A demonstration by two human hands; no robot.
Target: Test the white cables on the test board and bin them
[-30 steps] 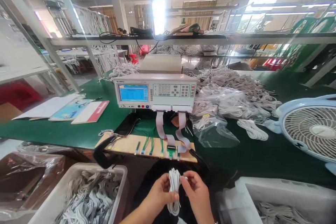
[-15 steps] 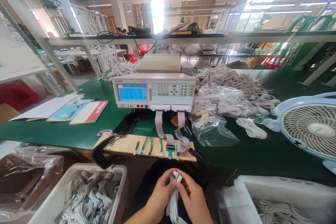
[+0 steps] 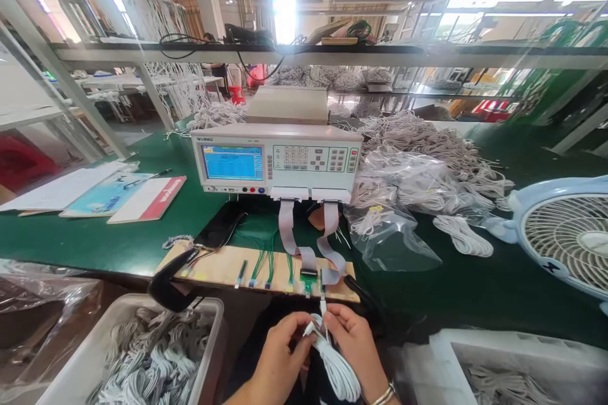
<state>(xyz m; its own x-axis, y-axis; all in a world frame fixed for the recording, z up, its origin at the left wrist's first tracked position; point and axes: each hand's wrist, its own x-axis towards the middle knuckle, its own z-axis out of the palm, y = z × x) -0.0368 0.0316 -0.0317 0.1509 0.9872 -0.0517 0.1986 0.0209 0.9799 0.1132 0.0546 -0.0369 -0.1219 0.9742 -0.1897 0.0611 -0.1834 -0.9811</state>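
A coiled white cable (image 3: pixel 336 368) hangs between my two hands, in front of the bench edge. My left hand (image 3: pixel 284 351) pinches one white plug (image 3: pixel 309 329) of it between thumb and fingers. The other white plug (image 3: pixel 323 307) is in the fingertips of my right hand (image 3: pixel 354 343), pointing up at the edge of the wooden board (image 3: pixel 280 262). Its tip meets the small socket at the board's front edge; how far it is in, I cannot tell. Beside it, a green circuit board (image 3: pixel 308 283) joins a grey ribbon cable (image 3: pixel 287 228).
A tester (image 3: pixel 278 161) with a blue screen stands behind the board. Bundled cables fill a left bin (image 3: pixel 216 329) and lie in a right bin (image 3: pixel 444 345). A cable pile (image 3: pixel 422 139), plastic bags (image 3: pixel 394 243) and a fan (image 3: pixel 570 234) occupy the right; booklets (image 3: pixel 147 199) lie left.
My hands have moved apart, each with one plug. The right one has brought its plug up to the board's edge. The coil now swings to the right, and the screen's display differs.
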